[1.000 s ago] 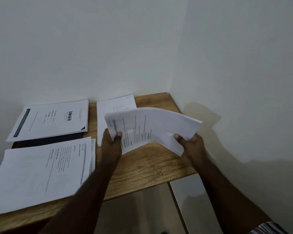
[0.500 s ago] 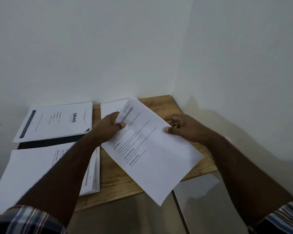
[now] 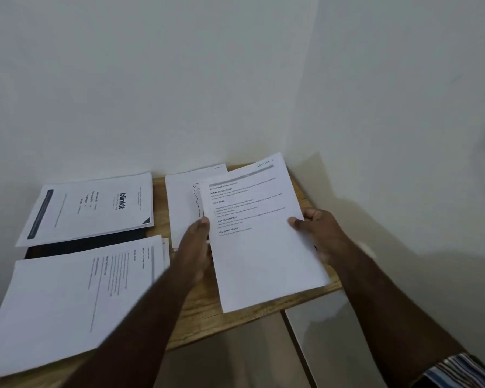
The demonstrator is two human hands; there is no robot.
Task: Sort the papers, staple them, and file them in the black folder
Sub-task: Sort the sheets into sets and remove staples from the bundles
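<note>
I hold a printed sheet of paper [image 3: 263,242] over the right end of the wooden table [image 3: 199,312]. My right hand [image 3: 317,233] grips its right edge and my left hand [image 3: 196,247] is on its left edge. A sheet with a line drawing [image 3: 182,203] lies under it against the wall. A "blinkit" paper set [image 3: 90,208] rests on the black folder [image 3: 87,243] at the back left. A large stack of printed papers [image 3: 67,298] lies at the front left. No stapler is in view.
White walls [image 3: 375,107] meet in a corner right behind the table's far right end. Below the table's front edge is pale floor [image 3: 235,357] with a white panel [image 3: 333,331] on the right.
The held sheet has turned from bent and slanted to flat and nearly upright, lower toward the table's right end. My left hand slid down from its top corner to its left edge.
</note>
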